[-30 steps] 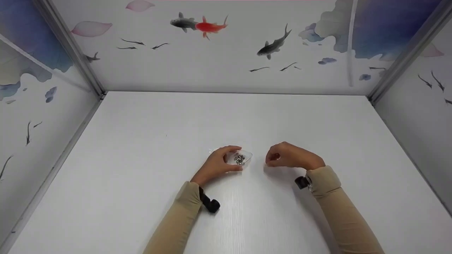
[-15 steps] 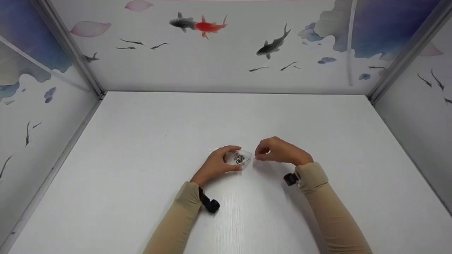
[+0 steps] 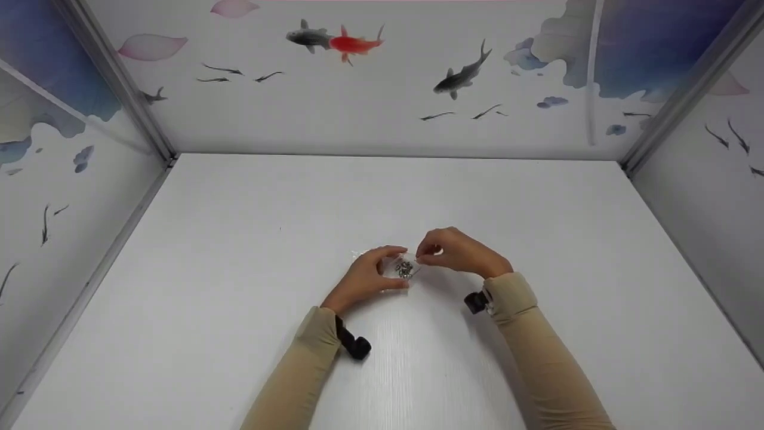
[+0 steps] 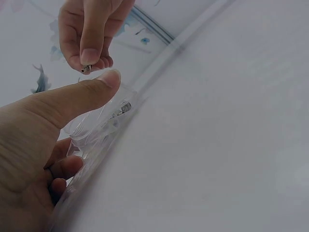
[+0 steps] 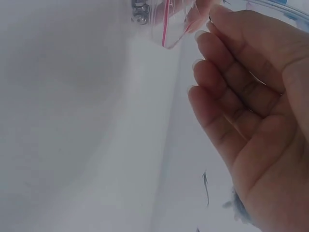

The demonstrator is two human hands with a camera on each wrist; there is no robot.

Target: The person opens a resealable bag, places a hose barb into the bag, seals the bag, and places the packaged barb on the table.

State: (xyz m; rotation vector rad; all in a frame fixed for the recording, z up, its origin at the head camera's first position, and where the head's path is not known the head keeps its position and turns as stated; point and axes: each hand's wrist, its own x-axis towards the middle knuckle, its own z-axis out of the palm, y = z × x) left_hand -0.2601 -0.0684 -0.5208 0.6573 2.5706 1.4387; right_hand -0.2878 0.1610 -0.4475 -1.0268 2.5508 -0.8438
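My left hand (image 3: pixel 364 279) grips a clear plastic zip bag (image 4: pixel 104 137) between thumb and curled fingers, its mouth spread toward the right. Several small shiny metal pieces (image 3: pixel 404 270) lie inside, too small to identify. In the right wrist view a red stripe runs along the mouth of the bag (image 5: pixel 175 29). Just at that mouth is my right hand (image 3: pixel 458 251), pinching one tiny metal piece (image 4: pixel 87 69) between thumb and forefinger. The left wrist view puts this piece just above the left thumb, apart from the bag.
A white tabletop (image 3: pixel 268 334) spreads around both hands. Patterned panels with painted fish stand behind it, including the back wall (image 3: pixel 382 113), and at both sides. Each wrist wears a small black camera (image 3: pixel 358 348) below the sleeve cuff.
My right hand has moved left and slightly away from me, from beside the bag to its mouth, still pinching the tiny piece. My left hand and the bag have stayed in place.
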